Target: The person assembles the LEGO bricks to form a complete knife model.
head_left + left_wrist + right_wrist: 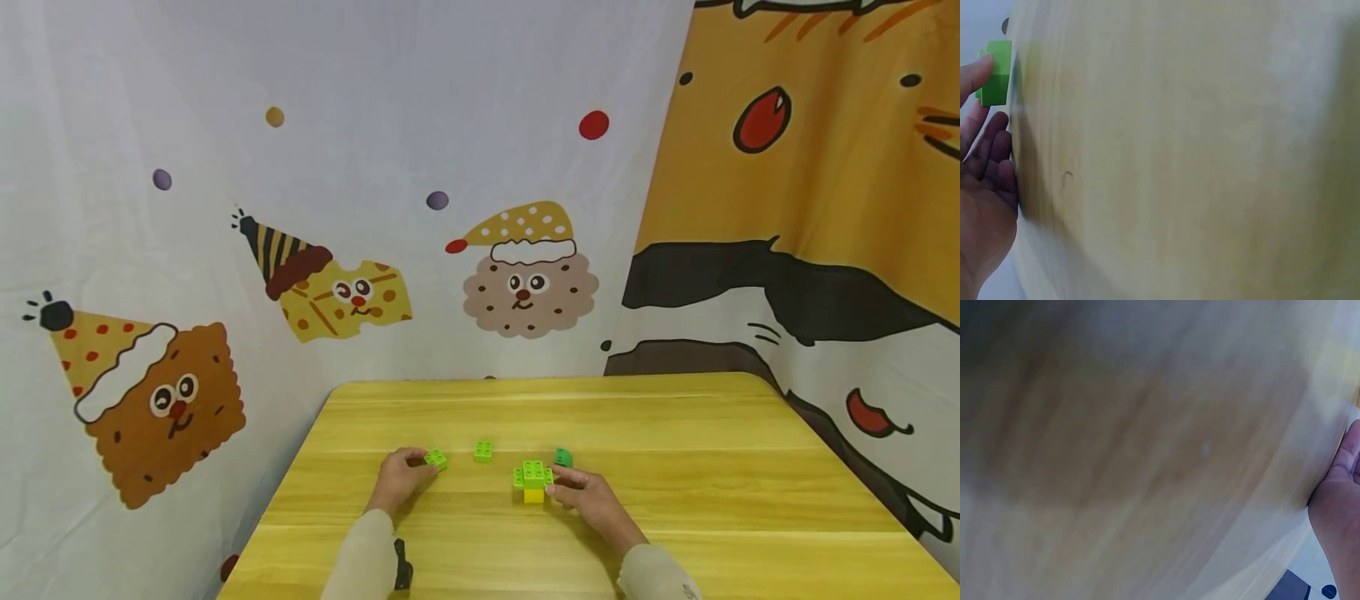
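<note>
In the head view my left hand [402, 478] pinches a lime-green toy building brick [436, 459] between thumb and fingertips. The left wrist view shows that green brick [999, 73] at its left edge, thumb on its side, other fingers loosely bent. My right hand [592, 500] holds the right side of a small brick build [533, 475], its thumb and index finger at the edge. Lime-green bricks top this build over a yellow brick [533, 495]. The right wrist view catches only part of the right hand [1341, 494]; its fingertips are out of frame.
Another lime-green brick [483, 452] lies on the wooden table [712, 450] between the hands, farther back. A darker green rounded brick [563, 457] sits just behind the right hand. A black object [402, 567] lies beside the left sleeve. A cartoon-printed cloth [360, 150] hangs behind the table.
</note>
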Motion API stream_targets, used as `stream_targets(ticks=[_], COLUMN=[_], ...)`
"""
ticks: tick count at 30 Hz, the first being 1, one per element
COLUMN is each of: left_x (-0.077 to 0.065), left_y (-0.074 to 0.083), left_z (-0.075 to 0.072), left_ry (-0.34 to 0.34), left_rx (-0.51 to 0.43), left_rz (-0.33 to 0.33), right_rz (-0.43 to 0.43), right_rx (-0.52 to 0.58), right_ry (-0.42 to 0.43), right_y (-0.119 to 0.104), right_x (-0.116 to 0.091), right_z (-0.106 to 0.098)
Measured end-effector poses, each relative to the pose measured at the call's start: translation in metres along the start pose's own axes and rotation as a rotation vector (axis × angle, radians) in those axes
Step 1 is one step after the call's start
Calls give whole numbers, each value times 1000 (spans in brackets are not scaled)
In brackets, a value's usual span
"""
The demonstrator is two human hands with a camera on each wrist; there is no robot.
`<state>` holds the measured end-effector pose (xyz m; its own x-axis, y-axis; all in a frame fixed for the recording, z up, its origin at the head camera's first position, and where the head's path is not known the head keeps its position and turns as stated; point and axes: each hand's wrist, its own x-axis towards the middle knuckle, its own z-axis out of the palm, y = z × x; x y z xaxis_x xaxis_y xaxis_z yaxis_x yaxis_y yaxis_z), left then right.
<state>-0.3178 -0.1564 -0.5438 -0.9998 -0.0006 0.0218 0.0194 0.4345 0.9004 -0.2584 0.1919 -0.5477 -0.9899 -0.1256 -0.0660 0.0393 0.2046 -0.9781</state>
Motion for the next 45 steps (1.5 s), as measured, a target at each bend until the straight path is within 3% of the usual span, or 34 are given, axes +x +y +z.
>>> stream_targets(ticks=[15, 30, 37, 45], left_x=[6, 10, 10, 14], left_y=[3, 24, 35, 50], left_z=[-3, 4, 9, 18], left_ry=[32, 11, -36, -50], left_rx=[-25, -89, -177, -157], left_rz=[5, 67, 72, 68], right_rz=[0, 7, 5, 0], right_rx=[-1, 4, 4, 8], right_ry=[3, 4, 5, 4], right_y=[2, 0, 0, -1], right_x=[0, -1, 0, 0], right_z=[0, 0, 0, 0])
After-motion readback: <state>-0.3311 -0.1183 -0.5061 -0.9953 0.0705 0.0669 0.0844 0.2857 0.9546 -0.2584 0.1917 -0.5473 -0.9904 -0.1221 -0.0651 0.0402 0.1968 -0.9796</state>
